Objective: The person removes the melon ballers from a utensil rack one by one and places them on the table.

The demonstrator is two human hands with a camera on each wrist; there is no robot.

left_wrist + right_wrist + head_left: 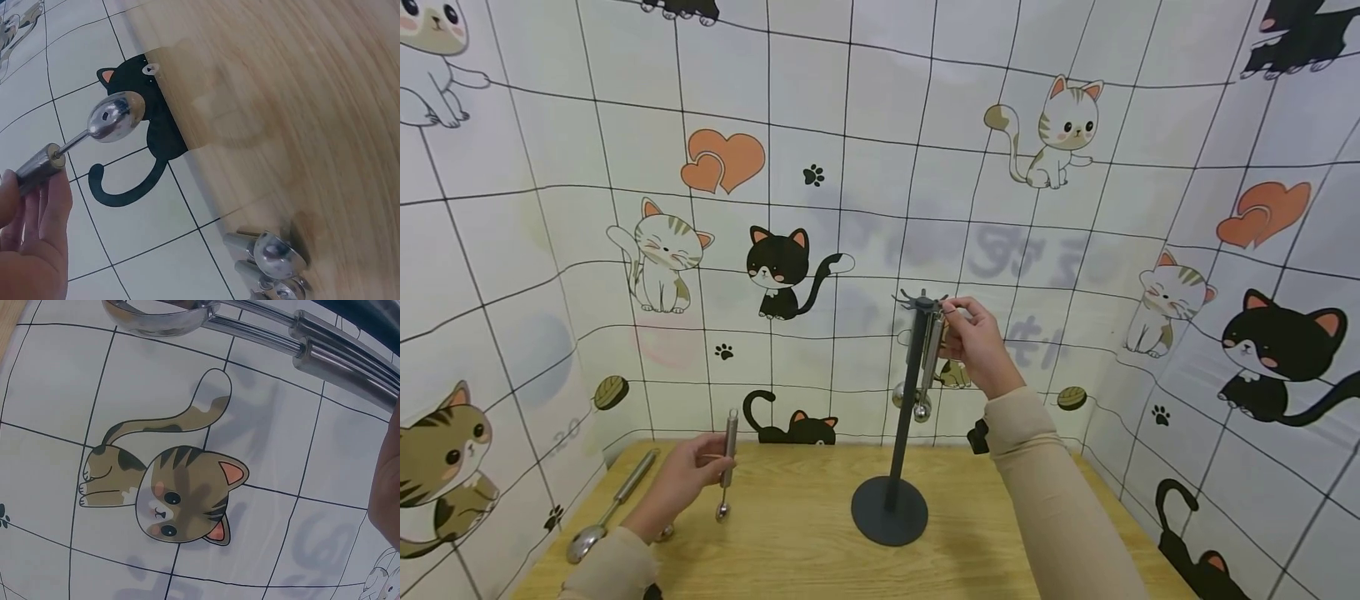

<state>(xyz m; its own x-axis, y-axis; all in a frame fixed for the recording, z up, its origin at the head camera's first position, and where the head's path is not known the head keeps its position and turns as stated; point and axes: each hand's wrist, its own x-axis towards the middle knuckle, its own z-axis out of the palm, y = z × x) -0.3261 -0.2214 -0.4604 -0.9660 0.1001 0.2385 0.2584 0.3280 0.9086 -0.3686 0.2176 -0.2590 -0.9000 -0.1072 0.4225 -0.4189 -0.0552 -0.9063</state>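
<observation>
My left hand pinches the steel handle of a small melon baller, held upright with its bowl downward above the table. In the left wrist view a tiny hole shows in its bowl. My right hand is at the top of a dark grey hook stand, its fingertips pinching the upper end of a hanging steel melon baller. Beside it hangs another steel utensil, partly behind the pole. The right wrist view shows two steel handles and a rounded bowl.
A large steel spoon lies at the table's left edge. Another small steel bowl peeks out behind my left hand. The stand's round base rests on the wooden table. Cat-printed cloth surrounds the table's back and sides.
</observation>
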